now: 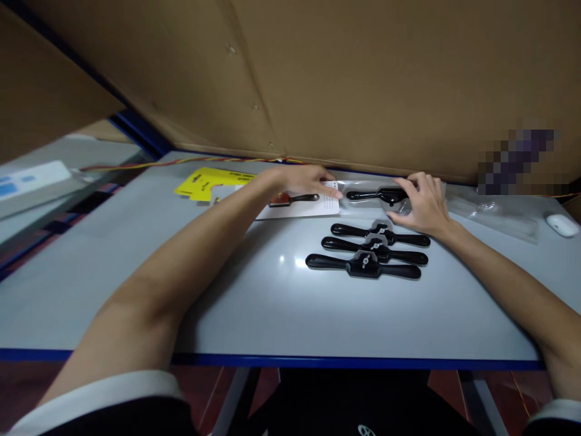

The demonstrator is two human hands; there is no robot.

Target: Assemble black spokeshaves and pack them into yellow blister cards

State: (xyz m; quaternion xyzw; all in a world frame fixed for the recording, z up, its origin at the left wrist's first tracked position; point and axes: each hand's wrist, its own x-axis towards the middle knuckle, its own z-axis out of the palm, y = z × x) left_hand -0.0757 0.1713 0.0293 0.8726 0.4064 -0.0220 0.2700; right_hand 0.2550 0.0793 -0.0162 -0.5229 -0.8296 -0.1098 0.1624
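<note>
My left hand (pixel 304 180) lies with fingers stretched out on the right end of a long white card (pixel 305 210) printed with a picture of the tool. At the back of the table, my right hand (pixel 424 203) curls its thumb and fingers around the right part of a black spokeshave (pixel 379 194), which appears to lie in or on a clear plastic bag (pixel 356 209). Its right handle is hidden by that hand. Nearer to me, three more black spokeshaves (pixel 365 265) rest side by side, with clear plastic pieces at their middles.
Yellow printed cards (pixel 200 183) lie left of my left hand. More clear plastic bags (pixel 494 215) lie to the right, near a white earbud case (pixel 561 225). A brown board (pixel 363 91) rises behind the grey table (pixel 281 315), with a twisted cable (pixel 181 160) along its foot.
</note>
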